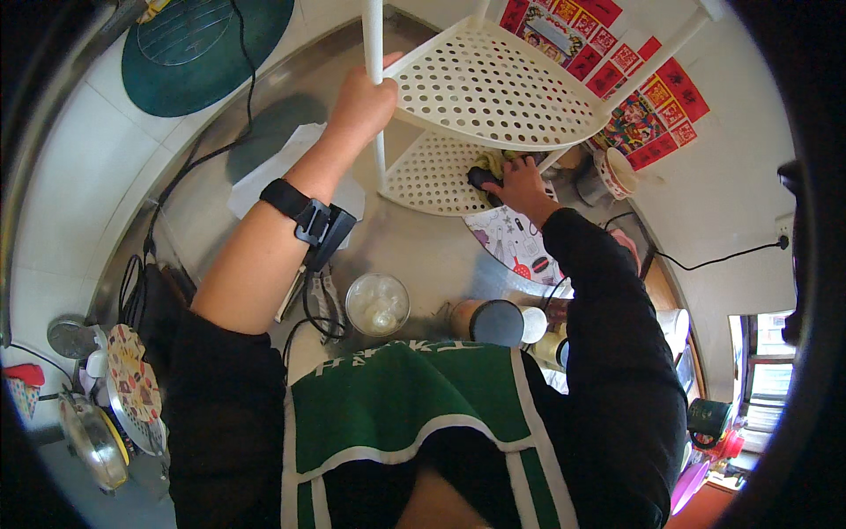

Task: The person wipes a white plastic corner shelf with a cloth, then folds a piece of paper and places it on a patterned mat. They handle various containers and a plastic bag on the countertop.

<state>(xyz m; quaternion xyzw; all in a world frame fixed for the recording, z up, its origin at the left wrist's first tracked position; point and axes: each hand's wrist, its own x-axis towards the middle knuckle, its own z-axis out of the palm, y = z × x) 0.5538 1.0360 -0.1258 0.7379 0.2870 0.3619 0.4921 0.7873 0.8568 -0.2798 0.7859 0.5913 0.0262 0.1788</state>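
A white plastic corner rack with perforated tiers stands on the metal counter. My left hand [363, 102] grips its left post [374, 40] beside the upper tier [492, 86]. Below, my right hand [522, 182] reaches to the right side of the lower tier [426, 175]. Its thumb and fingers lie over a dark bundle [481, 178] with yellow-green parts; I cannot tell what it is. The fingers partly cover it, and the upper tier hides what is behind. Under my right wrist lies a mat printed with kitchen utensils [512, 241].
A clear round container [377, 305] and dark-lidded jar [496, 323] stand near my apron [410, 403]. White paper [264, 178] and black cables [153, 215] lie left. A patterned cup [618, 173] stands right of the rack. Red prints [638, 112] cover the wall behind.
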